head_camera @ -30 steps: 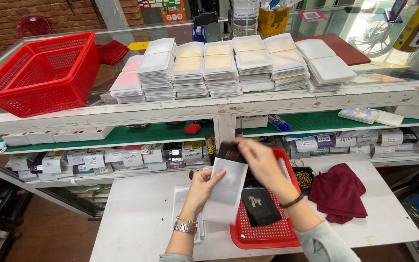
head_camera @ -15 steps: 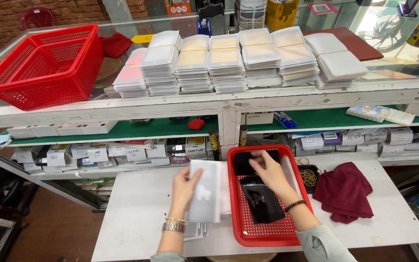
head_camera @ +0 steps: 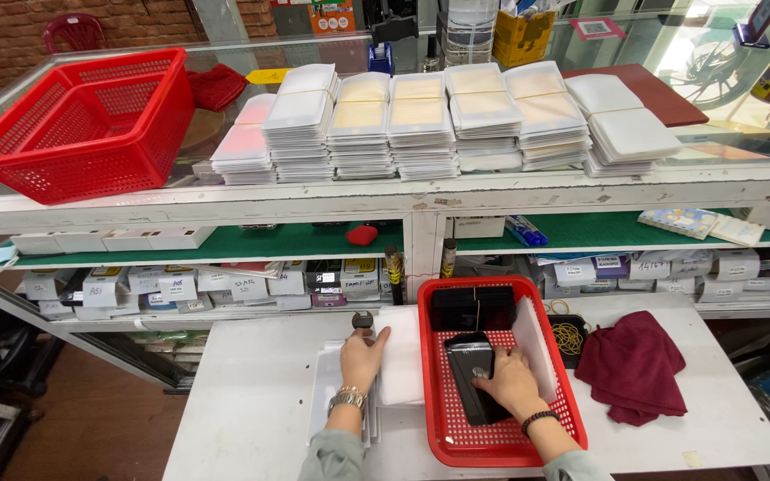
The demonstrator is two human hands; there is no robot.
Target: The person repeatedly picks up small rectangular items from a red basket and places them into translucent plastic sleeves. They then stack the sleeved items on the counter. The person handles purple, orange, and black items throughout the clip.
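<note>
1. The black phone lies flat in the small red tray on the white worktop, directly under the right hand; its long axis runs away from the person, toward the shelf.
2. The right hand's grip rests on the phone's near half, fingers spread over it; whether they are clamped round its edges cannot be told.
3. The right hand is plainly the nearer one; the left hand is beside the tray's left wall, pressed flat and open on a white sleeve that tops a pile of clear sleeves.
4. Beyond the right grip, a black box fills the tray's far end; to its right lie rubber bands and a maroon cloth.
5. The phone's near end is hidden by the hand, and both forearms are cut off by the bottom edge.
</note>
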